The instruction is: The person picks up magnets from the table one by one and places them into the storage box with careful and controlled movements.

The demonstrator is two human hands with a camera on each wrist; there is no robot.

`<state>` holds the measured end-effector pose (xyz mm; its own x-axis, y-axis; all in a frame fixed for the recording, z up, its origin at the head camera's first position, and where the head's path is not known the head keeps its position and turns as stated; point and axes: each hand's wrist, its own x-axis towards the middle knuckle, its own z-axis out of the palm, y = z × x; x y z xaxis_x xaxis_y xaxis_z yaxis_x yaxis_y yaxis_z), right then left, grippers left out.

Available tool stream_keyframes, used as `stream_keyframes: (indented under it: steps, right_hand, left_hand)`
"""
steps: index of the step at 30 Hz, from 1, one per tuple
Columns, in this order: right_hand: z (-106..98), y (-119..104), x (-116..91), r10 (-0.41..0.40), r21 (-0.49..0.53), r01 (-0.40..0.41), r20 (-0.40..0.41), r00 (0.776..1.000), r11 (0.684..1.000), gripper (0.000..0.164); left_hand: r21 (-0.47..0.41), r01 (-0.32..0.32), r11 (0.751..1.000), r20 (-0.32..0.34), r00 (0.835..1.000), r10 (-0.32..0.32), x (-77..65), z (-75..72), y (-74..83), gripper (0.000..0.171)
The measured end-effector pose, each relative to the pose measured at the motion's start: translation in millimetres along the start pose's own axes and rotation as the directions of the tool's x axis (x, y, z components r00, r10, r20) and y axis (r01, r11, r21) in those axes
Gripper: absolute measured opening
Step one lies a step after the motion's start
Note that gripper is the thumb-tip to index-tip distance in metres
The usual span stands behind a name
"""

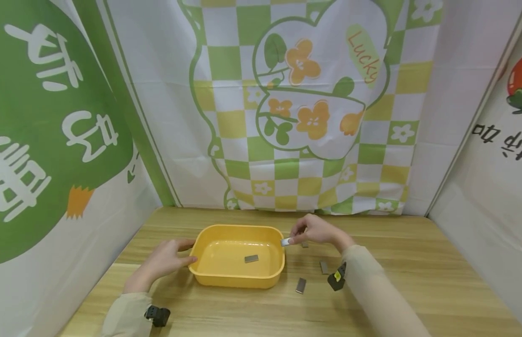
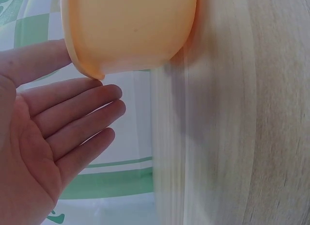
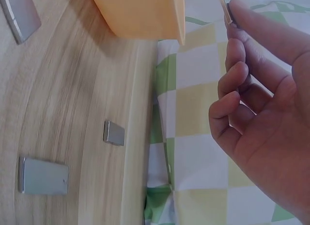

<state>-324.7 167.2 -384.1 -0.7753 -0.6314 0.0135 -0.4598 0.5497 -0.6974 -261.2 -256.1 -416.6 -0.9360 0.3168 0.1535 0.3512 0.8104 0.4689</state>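
Observation:
A yellow plastic basin (image 1: 237, 281) stands on the wooden table, with one small flat grey metal block (image 1: 251, 258) lying inside it. My left hand (image 1: 166, 260) holds the basin's left rim, thumb over the edge and index finger against the outside; its other fingers extend nearly straight in the left wrist view. At the right rim, my right hand (image 1: 315, 230) pinches another thin metal block (image 1: 286, 241) between thumb and fingertips, above table height. The right wrist view shows this held block (image 3: 224, 9) edge-on, with the remaining fingers curled toward the palm.
To the right of the basin, several metal blocks lie on the table: a near one (image 1: 300, 285), a middle one (image 1: 324, 267) and a far one (image 1: 305, 245) below the right hand. A patterned curtain (image 1: 303, 187) hangs behind the table, with printed sheets at both sides.

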Motion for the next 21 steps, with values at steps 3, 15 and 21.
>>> stream_keyframes:
  steps: [3, 15, 21]
  right_hand:
    - [1.8, 0.0, 3.9, 0.006, -0.014, -0.006, -0.006, 1.0, 1.0, 0.014]
    - [6.4, -2.0, 15.4, 0.027, -0.017, -0.027, 0.018, 0.999, 0.999, 0.014]
    - [9.9, -3.8, 21.5, 0.03, -0.034, -0.03, 0.006, 1.0, 0.999, 0.015]
  left_hand:
    - [-0.003, 0.0, 1.0, 0.001, 1.0, 0.0, -0.8, 0.4, -0.3, 0.053]
    - [0.004, -0.001, 1.0, -0.005, 1.0, 0.001, -0.4, 0.6, -1.5, 0.053]
    - [0.009, -0.009, 1.0, -0.003, 1.0, 0.009, -0.5, 0.0, -0.1, 0.052]
